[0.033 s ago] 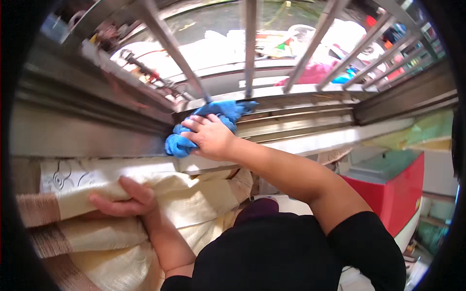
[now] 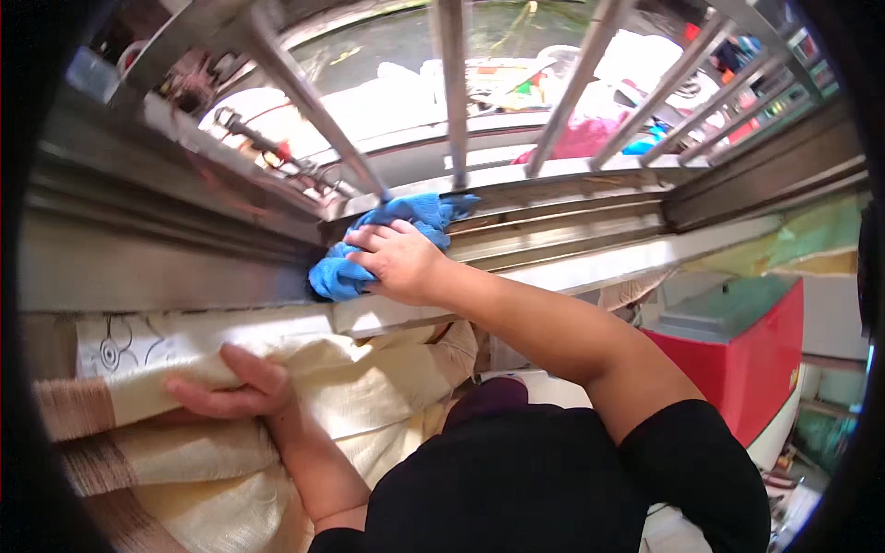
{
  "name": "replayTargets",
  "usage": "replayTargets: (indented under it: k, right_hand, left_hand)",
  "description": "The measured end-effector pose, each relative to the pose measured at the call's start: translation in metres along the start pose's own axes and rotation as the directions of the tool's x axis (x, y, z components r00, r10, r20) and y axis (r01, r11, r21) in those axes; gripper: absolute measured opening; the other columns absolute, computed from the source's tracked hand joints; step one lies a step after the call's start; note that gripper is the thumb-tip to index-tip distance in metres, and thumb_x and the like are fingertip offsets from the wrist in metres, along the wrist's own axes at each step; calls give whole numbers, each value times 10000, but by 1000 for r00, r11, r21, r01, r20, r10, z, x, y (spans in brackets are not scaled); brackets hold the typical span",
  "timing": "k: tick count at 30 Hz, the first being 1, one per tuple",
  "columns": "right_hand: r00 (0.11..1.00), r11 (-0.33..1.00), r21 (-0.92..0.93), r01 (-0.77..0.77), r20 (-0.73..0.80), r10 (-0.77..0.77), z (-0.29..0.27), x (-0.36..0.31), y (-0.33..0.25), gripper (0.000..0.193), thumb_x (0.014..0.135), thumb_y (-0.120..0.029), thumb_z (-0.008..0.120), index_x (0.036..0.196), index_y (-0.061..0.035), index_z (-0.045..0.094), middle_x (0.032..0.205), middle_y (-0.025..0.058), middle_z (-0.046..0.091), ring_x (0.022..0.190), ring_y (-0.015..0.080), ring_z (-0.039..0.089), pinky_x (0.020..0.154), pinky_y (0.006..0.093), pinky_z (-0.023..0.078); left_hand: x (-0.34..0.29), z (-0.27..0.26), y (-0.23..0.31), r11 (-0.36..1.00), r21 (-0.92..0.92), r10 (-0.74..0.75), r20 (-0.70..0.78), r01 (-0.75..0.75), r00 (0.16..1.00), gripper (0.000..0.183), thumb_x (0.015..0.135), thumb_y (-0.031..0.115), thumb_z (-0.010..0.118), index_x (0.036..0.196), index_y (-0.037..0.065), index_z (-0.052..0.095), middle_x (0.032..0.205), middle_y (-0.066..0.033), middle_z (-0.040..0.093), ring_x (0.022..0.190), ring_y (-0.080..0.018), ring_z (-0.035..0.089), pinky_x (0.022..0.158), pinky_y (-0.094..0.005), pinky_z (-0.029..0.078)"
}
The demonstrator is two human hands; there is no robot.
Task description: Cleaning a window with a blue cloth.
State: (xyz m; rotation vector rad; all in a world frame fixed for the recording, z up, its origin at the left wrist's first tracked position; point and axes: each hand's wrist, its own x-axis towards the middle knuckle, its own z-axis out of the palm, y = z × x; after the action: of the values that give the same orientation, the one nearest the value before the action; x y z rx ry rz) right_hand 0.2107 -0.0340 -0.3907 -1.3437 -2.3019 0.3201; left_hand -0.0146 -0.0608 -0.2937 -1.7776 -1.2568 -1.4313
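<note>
My right hand [image 2: 398, 263] presses a crumpled blue cloth [image 2: 343, 276] into the left corner of the window's sill track [image 2: 553, 235], its fingers bent over the fabric. One end of the cloth lies against the foot of the metal bars [image 2: 456, 111]. Lower left, my left hand [image 2: 235, 385] rests against a cream curtain [image 2: 341, 392] with brown bands. Its visible fingers are stretched out and apart; the rest are partly hidden.
A metal window frame [image 2: 166, 249] rises at the left of the sill. To the right stands a red box-shaped thing [image 2: 737, 369] with a grey top. Beyond the bars lie bright, cluttered objects, among them a pink bundle [image 2: 590, 136].
The view has shifted slightly, so the bars and sill sit a little further left. The right hand and cloth stay in the corner; the left hand is nearly unmoved.
</note>
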Motion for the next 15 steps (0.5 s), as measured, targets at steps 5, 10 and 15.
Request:
replayTargets:
  k: [5,10,15]
  right_hand:
    - [984,975,204,-92,-129,120,-57,-90,68,384,653,-229,747,1000,-94,651,1276,69,583,1100,266,592,927,401,465]
    - [871,876,28,-481,-97,481,-159,-210,127,420,612,-177,687,1003,-31,644,1184,103,614,1044,306,588,943,402,435]
    - [839,850,-82,-520,-239,490,-136,-209,102,470,600,-159,698,1048,-47,611,1246,89,558,1186,280,495,986,451,356]
  left_hand:
    - [4,11,4,994,-95,49,1,-49,999,632,910,140,567,1437,15,241,1460,-292,125,1289,-439,333,1021,-534,392]
    - [5,3,2,998,-63,19,9,-19,1000,628,913,144,563,1438,24,238,1465,-282,112,1310,-432,307,1025,-529,391]
    - [9,12,7,993,-68,97,-48,-101,994,635,910,141,568,1437,18,236,1460,-271,140,1284,-418,345,1015,-514,403]
